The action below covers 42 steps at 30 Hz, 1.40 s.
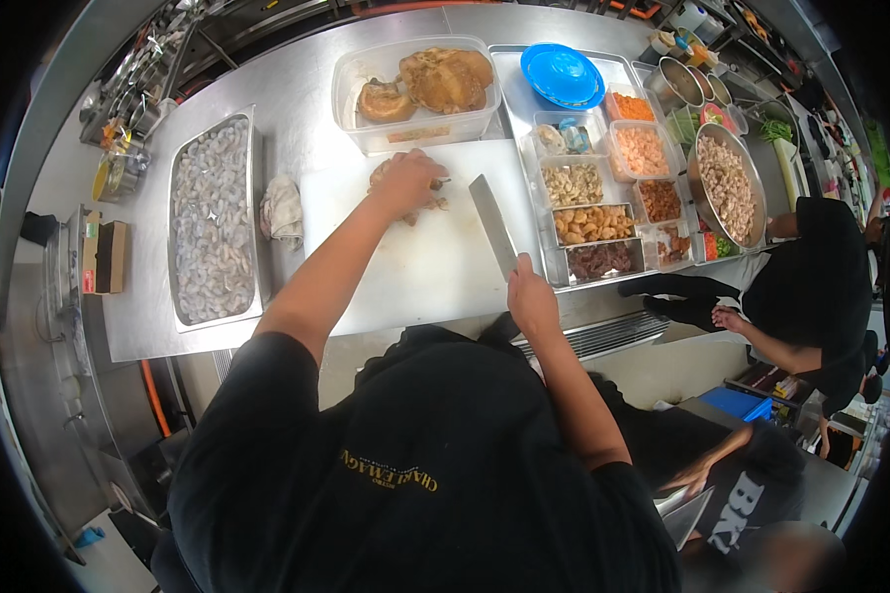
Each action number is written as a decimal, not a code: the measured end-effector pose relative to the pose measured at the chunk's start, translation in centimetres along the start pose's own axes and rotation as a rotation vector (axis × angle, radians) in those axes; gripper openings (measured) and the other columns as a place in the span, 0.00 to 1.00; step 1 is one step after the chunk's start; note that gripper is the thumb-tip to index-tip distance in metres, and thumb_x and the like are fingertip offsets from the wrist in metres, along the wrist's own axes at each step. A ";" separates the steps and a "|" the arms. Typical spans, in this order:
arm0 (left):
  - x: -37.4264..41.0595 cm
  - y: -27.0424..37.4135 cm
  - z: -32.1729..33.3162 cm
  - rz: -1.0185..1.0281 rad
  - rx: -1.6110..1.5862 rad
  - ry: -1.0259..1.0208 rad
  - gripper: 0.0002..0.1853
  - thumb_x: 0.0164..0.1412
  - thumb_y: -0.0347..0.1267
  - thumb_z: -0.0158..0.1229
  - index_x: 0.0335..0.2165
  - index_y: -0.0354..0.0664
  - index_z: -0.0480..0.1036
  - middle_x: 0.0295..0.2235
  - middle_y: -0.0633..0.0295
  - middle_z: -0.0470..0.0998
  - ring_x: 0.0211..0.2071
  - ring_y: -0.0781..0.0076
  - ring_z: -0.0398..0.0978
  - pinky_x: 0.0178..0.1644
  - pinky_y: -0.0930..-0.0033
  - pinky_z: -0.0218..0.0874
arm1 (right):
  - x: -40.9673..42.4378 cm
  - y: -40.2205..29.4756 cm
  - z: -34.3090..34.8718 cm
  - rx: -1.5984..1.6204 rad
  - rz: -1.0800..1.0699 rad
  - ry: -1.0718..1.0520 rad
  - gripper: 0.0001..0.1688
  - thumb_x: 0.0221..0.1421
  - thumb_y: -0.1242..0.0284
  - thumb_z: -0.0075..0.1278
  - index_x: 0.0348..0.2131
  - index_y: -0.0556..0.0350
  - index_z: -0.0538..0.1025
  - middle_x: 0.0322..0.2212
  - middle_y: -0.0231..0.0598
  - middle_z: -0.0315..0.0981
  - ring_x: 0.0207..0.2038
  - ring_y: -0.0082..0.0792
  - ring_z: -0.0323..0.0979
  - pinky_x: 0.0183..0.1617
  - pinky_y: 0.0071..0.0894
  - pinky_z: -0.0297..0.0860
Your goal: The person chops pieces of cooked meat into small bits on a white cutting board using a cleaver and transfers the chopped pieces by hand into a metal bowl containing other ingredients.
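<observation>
A white cutting board (415,274) lies before me on the steel table. My left hand (413,180) curls over a piece of brown cooked meat (380,176), with small shreds around its fingers; part of the meat is hidden under the hand. In my right hand (532,296) is the handle of a cleaver (491,222). Its blade points away from me over the board's right side, apart from the meat. Behind the board, a clear plastic container (415,138) holds large brown cooked pieces (449,80).
At left are a steel pan of raw shrimp (213,222) and a folded cloth (282,211). A tray (508,70) at right carries a blue lid or bowl (562,75) and several tubs of chopped ingredients. One person (808,289) holds a steel bowl (728,185); another (749,474) works behind me.
</observation>
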<state>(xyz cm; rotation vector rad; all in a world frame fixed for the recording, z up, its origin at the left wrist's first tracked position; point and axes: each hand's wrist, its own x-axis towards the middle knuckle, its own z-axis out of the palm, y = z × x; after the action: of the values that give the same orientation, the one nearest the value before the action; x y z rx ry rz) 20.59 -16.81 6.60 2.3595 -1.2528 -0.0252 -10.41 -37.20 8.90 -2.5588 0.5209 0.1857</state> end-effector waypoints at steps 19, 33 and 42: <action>0.3 4.0 -5.7 -0.684 -1.602 -0.128 0.18 0.77 0.22 0.56 0.61 0.29 0.75 0.56 0.48 0.82 0.58 0.49 0.87 0.68 0.56 0.80 | 0.0 -0.3 -0.1 0.045 0.027 -0.018 0.14 0.78 0.68 0.50 0.52 0.57 0.65 0.30 0.70 0.82 0.38 0.78 0.81 0.43 0.78 0.74; -9.3 8.8 -0.6 -0.626 -2.102 0.265 0.13 0.78 0.41 0.67 0.43 0.42 0.84 0.40 0.59 0.90 0.37 0.71 0.87 0.52 0.63 0.83 | 0.3 4.5 1.5 -0.107 -0.184 0.018 0.30 0.79 0.71 0.50 0.69 0.75 0.67 0.50 0.82 0.80 0.52 0.81 0.80 0.55 0.70 0.75; -18.9 10.7 -1.9 -0.813 -2.101 0.744 0.07 0.75 0.25 0.66 0.48 0.39 0.77 0.45 0.56 0.85 0.45 0.65 0.86 0.60 0.55 0.83 | 1.3 2.7 -0.4 -0.089 -0.400 -0.079 0.26 0.80 0.70 0.47 0.63 0.75 0.63 0.44 0.81 0.81 0.49 0.80 0.82 0.49 0.70 0.75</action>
<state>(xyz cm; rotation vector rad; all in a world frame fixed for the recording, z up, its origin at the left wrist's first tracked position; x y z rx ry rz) 1.67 -6.25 8.90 0.5722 0.3632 -0.4148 -10.23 -39.94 7.67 -2.6660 -0.0345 0.1676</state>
